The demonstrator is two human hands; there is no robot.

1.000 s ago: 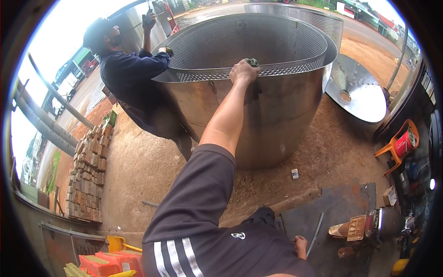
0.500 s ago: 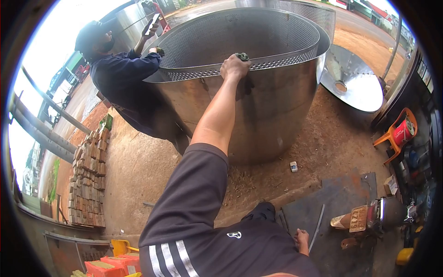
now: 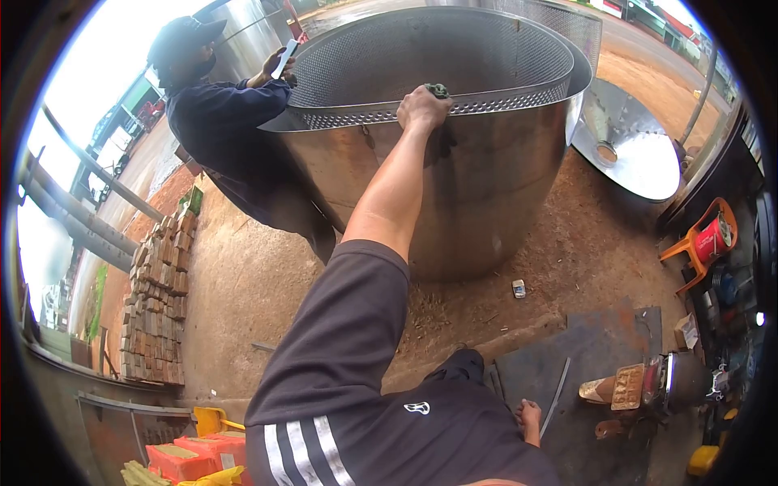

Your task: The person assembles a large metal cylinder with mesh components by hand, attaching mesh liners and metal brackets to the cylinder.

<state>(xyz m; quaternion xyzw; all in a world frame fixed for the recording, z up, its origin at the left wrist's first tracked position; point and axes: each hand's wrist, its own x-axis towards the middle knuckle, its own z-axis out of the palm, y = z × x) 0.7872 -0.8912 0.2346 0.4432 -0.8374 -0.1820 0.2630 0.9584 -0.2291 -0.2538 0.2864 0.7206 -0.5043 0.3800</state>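
My left hand (image 3: 424,110) is stretched forward over the near rim of a large round metal tank (image 3: 486,178). Its fingers are closed around a bunched dark green cloth (image 3: 437,91), resting at the rim. Just inside the tank wall stands a perforated metal cylinder (image 3: 506,103), its upper edge beside the cloth. Down at my side hangs my right hand (image 3: 529,416), its fingers loosely bent and apart, with nothing visible in them. A thin metal strip (image 3: 556,397) lies on the floor near it.
A co-worker (image 3: 219,121) stands left of the tank, holding a phone (image 3: 284,58). Stacked bricks (image 3: 154,312) are at the left. A metal cone (image 3: 636,154) lies beyond the tank. At right are an orange chair (image 3: 689,253), a motorcycle's rear (image 3: 648,385) and a metal sheet (image 3: 596,348).
The view has shifted slightly. The co-worker's phone hand has lowered, and their other hand no longer shows on the rim. My left hand stays at the rim with the cloth.
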